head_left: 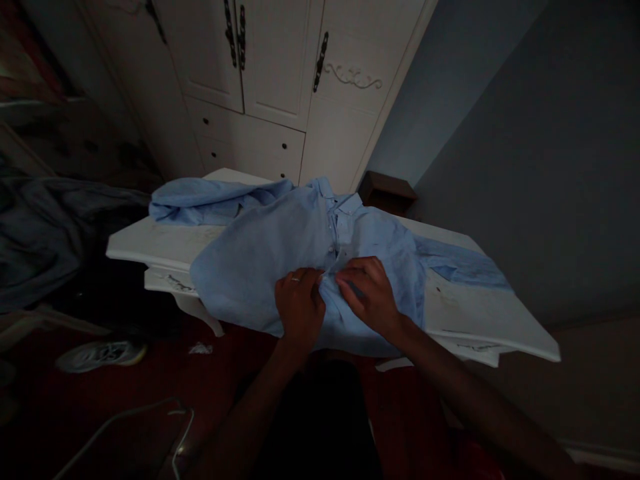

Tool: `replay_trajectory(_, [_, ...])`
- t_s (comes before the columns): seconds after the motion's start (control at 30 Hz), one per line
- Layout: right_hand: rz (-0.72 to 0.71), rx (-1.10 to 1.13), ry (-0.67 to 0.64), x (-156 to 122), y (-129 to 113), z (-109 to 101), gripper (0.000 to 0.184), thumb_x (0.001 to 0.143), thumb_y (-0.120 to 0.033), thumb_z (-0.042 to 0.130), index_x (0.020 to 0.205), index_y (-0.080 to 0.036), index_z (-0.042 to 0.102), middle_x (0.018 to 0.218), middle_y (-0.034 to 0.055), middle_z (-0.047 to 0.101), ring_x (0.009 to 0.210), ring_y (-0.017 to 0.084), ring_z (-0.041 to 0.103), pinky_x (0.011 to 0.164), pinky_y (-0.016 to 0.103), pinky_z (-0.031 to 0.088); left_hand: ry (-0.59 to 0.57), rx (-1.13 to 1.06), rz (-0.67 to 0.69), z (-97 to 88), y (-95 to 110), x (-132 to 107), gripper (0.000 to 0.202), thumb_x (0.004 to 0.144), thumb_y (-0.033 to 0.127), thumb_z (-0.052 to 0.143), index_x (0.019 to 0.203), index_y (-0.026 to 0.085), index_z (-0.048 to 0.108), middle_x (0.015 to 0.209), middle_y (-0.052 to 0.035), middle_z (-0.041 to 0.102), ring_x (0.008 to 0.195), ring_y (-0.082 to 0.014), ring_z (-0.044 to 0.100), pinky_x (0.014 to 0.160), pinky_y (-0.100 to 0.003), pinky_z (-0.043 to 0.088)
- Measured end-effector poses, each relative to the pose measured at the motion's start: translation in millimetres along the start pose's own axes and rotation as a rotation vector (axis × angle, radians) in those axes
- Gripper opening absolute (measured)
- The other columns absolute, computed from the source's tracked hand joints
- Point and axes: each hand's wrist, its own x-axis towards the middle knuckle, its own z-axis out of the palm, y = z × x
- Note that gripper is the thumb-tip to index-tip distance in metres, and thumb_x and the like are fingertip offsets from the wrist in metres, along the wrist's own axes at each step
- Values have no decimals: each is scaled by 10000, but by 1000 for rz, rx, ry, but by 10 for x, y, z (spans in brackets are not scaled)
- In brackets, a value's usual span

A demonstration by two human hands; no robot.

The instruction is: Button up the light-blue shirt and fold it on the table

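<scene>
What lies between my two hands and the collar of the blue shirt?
In the head view, the button front of the blue shirt runs between the left hand, right hand and collar, with no separate object visible on it.

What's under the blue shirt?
A white table, its top showing on both sides. The blue shirt covers the middle; anything else beneath it can't be seen.
</scene>
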Motion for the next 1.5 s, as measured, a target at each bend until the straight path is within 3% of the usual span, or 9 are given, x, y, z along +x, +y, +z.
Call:
replay_trajectory(0.13, [417, 450, -113, -11, -193, 49, 166, 872, -298, 612, 939, -237, 750, 832, 31, 692, 745, 152, 617, 676, 288, 497, 102, -91, 10, 30, -32, -22, 260, 848, 95, 498, 941, 215, 709, 961, -45, 725, 904, -209, 654, 823, -370, 431])
replay_trajectory(0.23, [773, 703, -189, 17, -224, 97, 187, 790, -337, 665, 878, -216, 777, 682, 6, 675, 545, 110, 546, 501, 241, 439, 133, -91, -3, 48, -40, -36, 255, 837, 90, 500, 908, 219, 708, 944, -41, 727, 901, -210, 651, 826, -372, 431])
replay_trajectory(0.37, [996, 900, -151, 82, -247, 116, 220, 652, -349, 764, 778, -169, 780, 704, 40, 699, 557, 109, 556, 412, 200, 368, 131, -97, -20, 59, -33, -50, 295, 816, 74, 487, 934, 224, 713, 947, -42, 728, 908, -213, 646, 844, -379, 426])
replay_trajectory(0.63, [1101, 878, -98, 163, -314, 136, 296, 523, -374, 840, 697, -153, 750, 641, 37, 675, 560, 132, 586, 359, 188, 362, 130, -102, -30, 59, -25, -50, 264, 816, 95, 503, 906, 222, 717, 928, -41, 733, 889, -219, 644, 822, -377, 417])
replay_trajectory(0.77, [1080, 834, -95, 156, -337, 163, 298, 560, -400, 814, 713, -153, 747, 695, 57, 697, 594, 140, 600, 353, 179, 365, 150, -108, -2, 63, -45, -61, 263, 838, 104, 492, 936, 210, 712, 947, -54, 735, 903, -221, 648, 829, -381, 420])
replay_trajectory(0.9, [1034, 772, -54, 122, -347, 203, 239, 609, -371, 771, 716, -158, 745, 623, 28, 659, 520, 105, 541, 339, 163, 340, 113, -117, 19, 43, -77, -75, 258, 867, 130, 481, 966, 211, 705, 974, -58, 735, 916, -218, 653, 845, -388, 429])
replay_trajectory(1.13, [1019, 805, -118, 140, -325, 184, 165, 628, -317, 710, 692, -167, 731, 697, 48, 697, 557, 111, 559, 349, 155, 366, 55, -179, 42, -41, -99, -66, 221, 898, 162, 486, 975, 210, 687, 971, -46, 731, 933, -202, 656, 870, -384, 444])
replay_trajectory(1.37, [1059, 753, -178, 164, -288, 149, 194, 625, -330, 691, 714, -163, 727, 687, 54, 712, 556, 130, 600, 322, 159, 352, 34, -312, -44, -154, -121, -25, 105, 876, 231, 594, 934, 208, 678, 928, -32, 732, 871, -178, 673, 839, -343, 502])
replay_trajectory(1.5, [1061, 735, -208, 178, -278, 134, 182, 638, -326, 693, 707, -162, 730, 684, 61, 719, 557, 136, 613, 317, 156, 351, -32, -352, -86, -174, -160, 3, 235, 865, 224, 612, 1098, 217, 649, 960, -29, 746, 904, -188, 686, 879, -368, 506])
